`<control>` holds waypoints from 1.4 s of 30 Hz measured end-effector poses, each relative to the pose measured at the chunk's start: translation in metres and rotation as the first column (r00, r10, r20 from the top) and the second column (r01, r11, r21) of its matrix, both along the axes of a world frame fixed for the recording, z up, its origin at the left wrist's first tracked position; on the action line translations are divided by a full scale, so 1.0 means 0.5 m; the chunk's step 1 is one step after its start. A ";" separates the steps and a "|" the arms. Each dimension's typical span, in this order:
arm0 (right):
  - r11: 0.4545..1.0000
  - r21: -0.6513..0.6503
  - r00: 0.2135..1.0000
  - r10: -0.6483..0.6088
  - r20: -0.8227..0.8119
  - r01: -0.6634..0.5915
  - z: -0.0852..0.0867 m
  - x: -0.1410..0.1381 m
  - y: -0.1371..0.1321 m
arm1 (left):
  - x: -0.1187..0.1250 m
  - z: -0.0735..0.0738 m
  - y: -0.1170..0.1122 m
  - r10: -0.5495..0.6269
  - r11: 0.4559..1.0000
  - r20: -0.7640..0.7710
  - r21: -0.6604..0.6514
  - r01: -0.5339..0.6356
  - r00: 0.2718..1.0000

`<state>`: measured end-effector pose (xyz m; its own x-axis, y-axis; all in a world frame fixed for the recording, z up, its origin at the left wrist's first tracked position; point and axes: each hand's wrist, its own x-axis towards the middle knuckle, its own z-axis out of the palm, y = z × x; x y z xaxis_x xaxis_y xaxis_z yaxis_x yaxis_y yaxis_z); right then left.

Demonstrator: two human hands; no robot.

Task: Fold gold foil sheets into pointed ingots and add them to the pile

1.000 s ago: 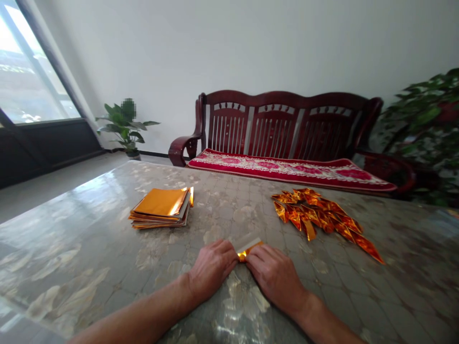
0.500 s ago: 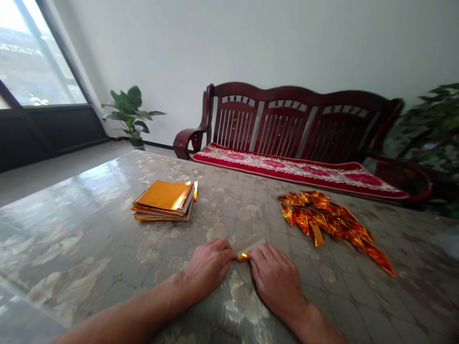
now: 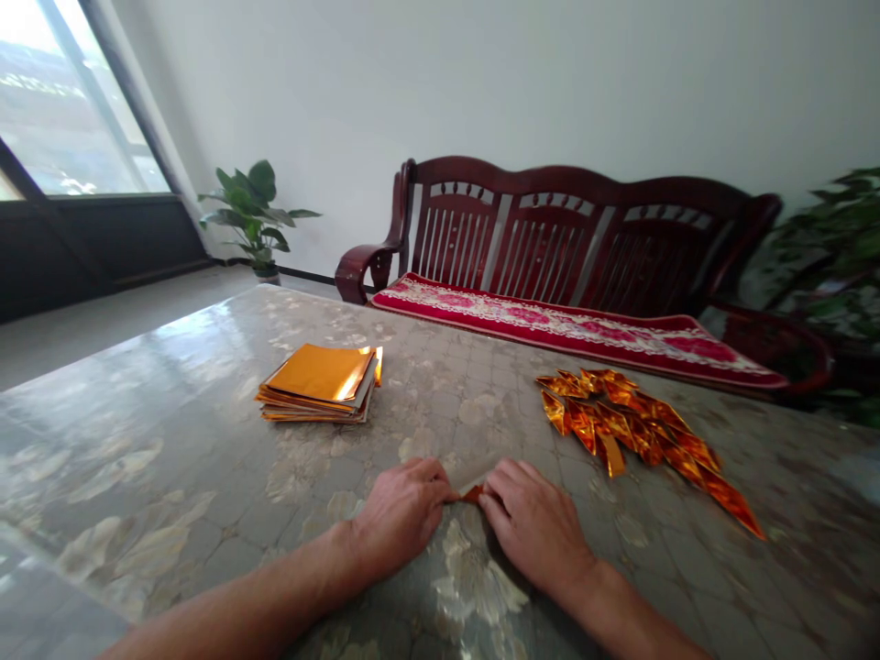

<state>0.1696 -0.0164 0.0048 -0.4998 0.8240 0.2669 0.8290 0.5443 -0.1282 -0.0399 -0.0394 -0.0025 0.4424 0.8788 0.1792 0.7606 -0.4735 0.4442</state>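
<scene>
Between my two hands, on the patterned tabletop, lies a partly folded sheet of gold foil paper [image 3: 472, 493]; a small orange part and a pale edge show. My left hand [image 3: 404, 509] pinches its left end with fingers closed. On the right end, my right hand [image 3: 529, 513] has its fingers curled down and closed on the paper. Most of the sheet is hidden under the fingers. Ahead and to the left stands a stack of square gold foil sheets [image 3: 320, 376]. Off to the right lies a pile of folded gold foil pieces [image 3: 629, 426], shiny and pointed.
A glossy table [image 3: 206, 440] with a floral pattern spans the front. Beyond it is a dark red wooden bench [image 3: 543, 220] with a red floral cushion [image 3: 522, 316]. Potted plants [image 3: 251, 211] stand left and right; a window [image 3: 82, 101] is at far left.
My right hand has shifted slightly right and its fingers have curled differently on the paper. Less of the pale sheet and a darker orange fold now show. The view has moved a little.
</scene>
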 end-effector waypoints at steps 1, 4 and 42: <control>1.000 -0.005 1.000 0.001 0.005 -0.001 0.001 -0.002 0.003 | 0.000 0.000 -0.001 0.003 1.000 0.004 -0.006 -0.003 1.000; 1.000 0.006 1.000 -0.004 0.009 0.004 0.000 -0.009 0.009 | 0.000 0.001 -0.003 0.013 1.000 0.016 -0.022 -0.013 1.000; 0.997 -0.019 0.995 -0.078 -0.067 0.077 -0.029 -0.019 0.013 | 0.028 0.005 0.025 0.175 0.982 -0.102 -0.053 -0.181 0.979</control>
<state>0.1602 -0.0097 -0.0095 -0.4155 0.8640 0.2843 0.8576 0.4763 -0.1940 -0.0258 -0.0268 0.0002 0.2902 0.9531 0.0861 0.8711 -0.3004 0.3886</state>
